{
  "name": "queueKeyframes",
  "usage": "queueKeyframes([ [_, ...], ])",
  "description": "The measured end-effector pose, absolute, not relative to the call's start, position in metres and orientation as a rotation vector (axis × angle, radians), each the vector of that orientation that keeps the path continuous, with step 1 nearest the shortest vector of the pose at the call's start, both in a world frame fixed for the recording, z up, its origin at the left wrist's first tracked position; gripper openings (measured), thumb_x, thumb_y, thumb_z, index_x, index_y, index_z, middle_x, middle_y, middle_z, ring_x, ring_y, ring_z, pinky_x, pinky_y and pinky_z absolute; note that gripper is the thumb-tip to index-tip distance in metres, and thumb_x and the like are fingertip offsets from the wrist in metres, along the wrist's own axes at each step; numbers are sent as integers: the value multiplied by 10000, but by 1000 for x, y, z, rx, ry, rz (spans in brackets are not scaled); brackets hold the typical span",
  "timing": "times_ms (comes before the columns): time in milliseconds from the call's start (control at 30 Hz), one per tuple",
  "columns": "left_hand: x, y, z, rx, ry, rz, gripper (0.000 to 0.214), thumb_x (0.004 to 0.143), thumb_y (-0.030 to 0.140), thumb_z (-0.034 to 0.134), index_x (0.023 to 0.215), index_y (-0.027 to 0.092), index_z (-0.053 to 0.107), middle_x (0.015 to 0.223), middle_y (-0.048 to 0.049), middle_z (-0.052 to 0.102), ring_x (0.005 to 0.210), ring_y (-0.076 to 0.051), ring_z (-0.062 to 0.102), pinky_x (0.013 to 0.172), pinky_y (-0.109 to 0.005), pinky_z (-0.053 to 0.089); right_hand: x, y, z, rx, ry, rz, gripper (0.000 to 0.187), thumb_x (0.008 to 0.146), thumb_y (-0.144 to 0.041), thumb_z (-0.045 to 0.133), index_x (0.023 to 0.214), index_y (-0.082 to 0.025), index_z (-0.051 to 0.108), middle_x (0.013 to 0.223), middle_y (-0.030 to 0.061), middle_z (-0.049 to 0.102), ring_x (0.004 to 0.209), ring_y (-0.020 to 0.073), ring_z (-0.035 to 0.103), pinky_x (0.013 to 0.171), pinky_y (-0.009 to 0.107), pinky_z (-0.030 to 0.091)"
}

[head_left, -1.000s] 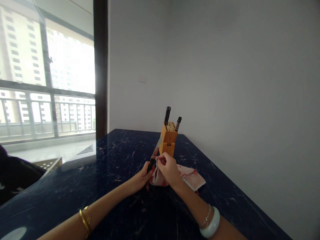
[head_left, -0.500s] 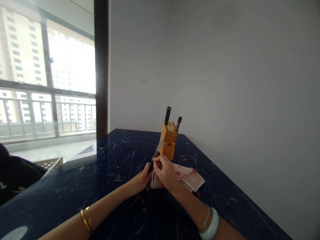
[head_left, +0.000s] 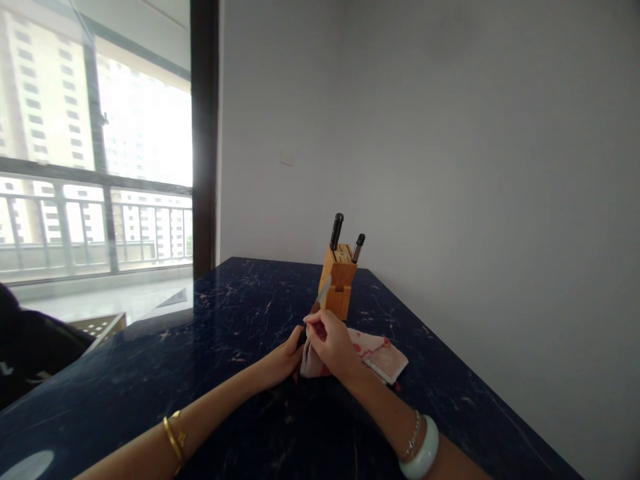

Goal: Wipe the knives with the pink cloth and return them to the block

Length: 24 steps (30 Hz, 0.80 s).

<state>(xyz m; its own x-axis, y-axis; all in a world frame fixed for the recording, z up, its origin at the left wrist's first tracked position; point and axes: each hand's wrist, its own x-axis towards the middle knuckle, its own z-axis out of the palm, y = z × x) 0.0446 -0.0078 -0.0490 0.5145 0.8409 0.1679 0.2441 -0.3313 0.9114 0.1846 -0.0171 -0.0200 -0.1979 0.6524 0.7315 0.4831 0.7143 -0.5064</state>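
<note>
My left hand (head_left: 289, 352) is wrapped around the dark handle of a knife (head_left: 324, 292), whose blade slants up and to the right. Close beside it, the fingers of my right hand (head_left: 331, 339) are pinched together near the base of the blade. They appear to grip the edge of a pink and white cloth (head_left: 387, 359) with red patterns, though my hand covers part of the grip. The cloth stretches out to the right on the table. Just behind the blade stands a wooden knife block (head_left: 343, 273) with two black-handled tools in its slots.
The dark blue marbled table (head_left: 240, 293) runs back to a grey wall (head_left: 450, 167). At the left are a large window (head_left: 145, 147) and a dark object (head_left: 40, 347) beside a perforated chair-like piece (head_left: 113, 327).
The blade has shifted very slightly to the right, and my right hand's fingers have moved a little along it. Both hands otherwise keep their places.
</note>
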Motion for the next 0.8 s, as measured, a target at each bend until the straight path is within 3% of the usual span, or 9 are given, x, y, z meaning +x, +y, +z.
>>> queueKeyframes([
  [233,44,-5,-53,1835,881,823,397,784,473,350,1051,180,333,518,57,498,408,-80,466,415,-193,400,181,-16,-23,-940,-1761,281,175,712,-214,484,886,-193,481,798,10,546,720,124,527,668,255,427],
  [500,44,-2,-54,1851,788,877,398,790,443,372,1088,191,296,539,71,488,380,-55,445,383,-170,393,183,-18,-19,-1009,-1714,320,104,728,-178,435,804,-194,504,724,-2,564,647,114,539,623,241,428],
  [667,45,-4,-51,1868,815,856,412,795,438,363,1105,180,279,512,76,473,360,-54,426,369,-166,377,185,-16,-18,-975,-1744,183,126,709,-133,420,753,-187,526,751,16,556,711,130,524,653,250,417],
  [800,45,-7,-49,1874,869,844,406,797,433,357,1104,178,282,509,73,474,374,-62,436,382,-171,380,183,-18,-19,-945,-1730,226,148,715,-132,423,818,-189,512,786,17,552,737,124,524,672,246,419],
])
